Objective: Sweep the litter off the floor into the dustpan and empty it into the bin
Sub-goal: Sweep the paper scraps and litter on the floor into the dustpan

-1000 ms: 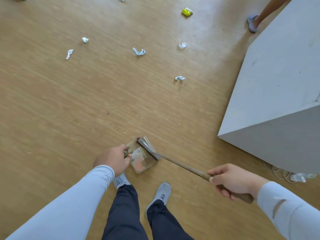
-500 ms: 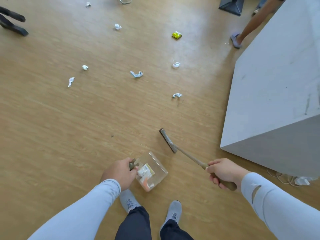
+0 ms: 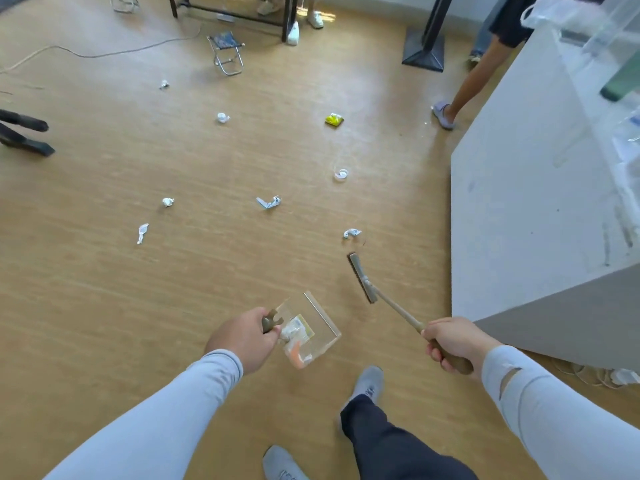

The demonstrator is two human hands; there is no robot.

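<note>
While the left hand [image 3: 242, 337] holds the dustpan [image 3: 311, 327], its labels blur

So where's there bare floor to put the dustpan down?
Bare floor lies left of the dustpan, below the twisted wrapper, and between the brush and dustpan. Farther out, scraps crowd it, like the crumpled paper.
</note>
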